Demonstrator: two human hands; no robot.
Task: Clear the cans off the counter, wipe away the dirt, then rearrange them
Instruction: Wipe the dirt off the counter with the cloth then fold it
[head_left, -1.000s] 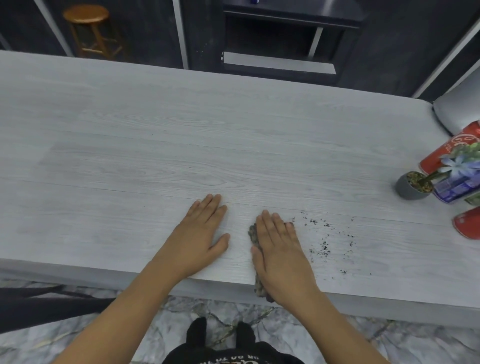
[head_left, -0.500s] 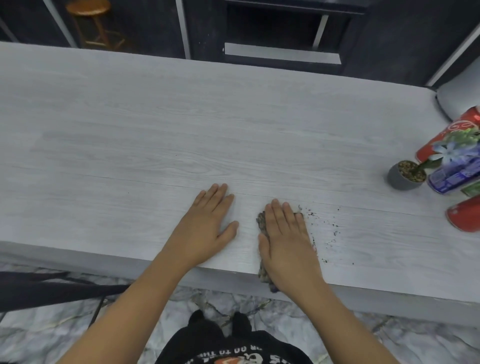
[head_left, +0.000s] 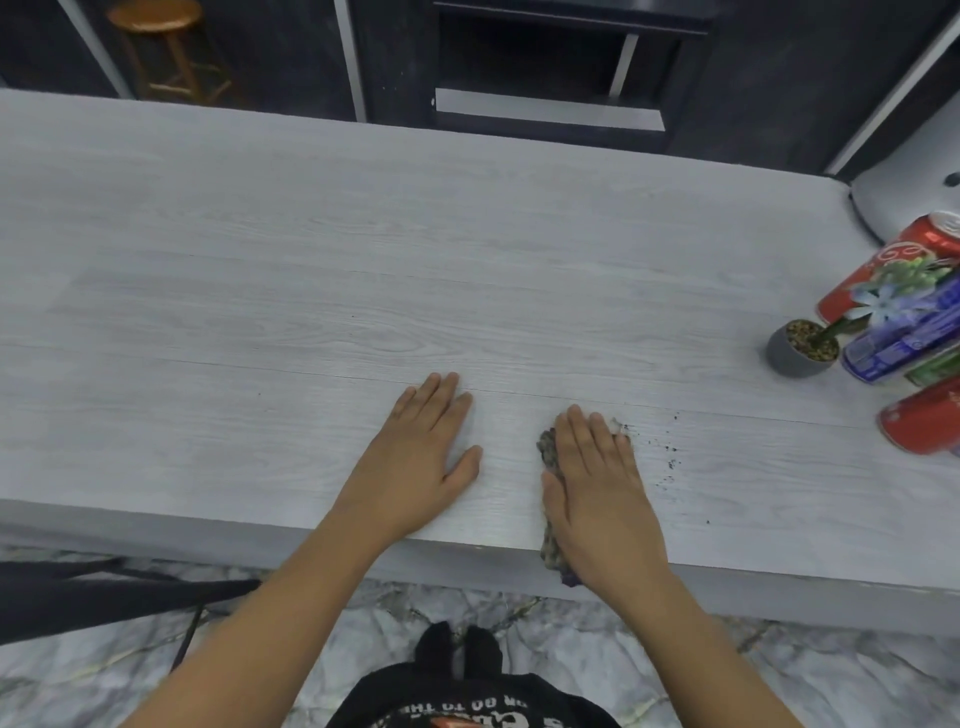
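Note:
My right hand (head_left: 597, 483) lies flat on a dark mottled cloth (head_left: 548, 457), pressing it onto the pale grey wood-grain counter (head_left: 311, 291) near the front edge. Only the cloth's left edge and lower end show from under the palm. Dark specks of dirt (head_left: 667, 454) are scattered just right of that hand. My left hand (head_left: 421, 457) rests flat on the counter beside it, fingers together, holding nothing. Cans stand at the far right: a red can (head_left: 893, 265), a blue can (head_left: 904, 338), a green can (head_left: 935, 370) partly cut off, another red can (head_left: 924, 423).
A small grey pot with a flowering plant (head_left: 800, 351) stands just left of the cans. A white rounded object (head_left: 909, 192) sits at the counter's far right corner. Beyond the counter are dark cabinets and a wooden stool (head_left: 166, 47). Marble floor lies below.
My right hand has slid the cloth rightward over the dirt, so fewer specks show. My left hand stayed flat. The view shifted slightly.

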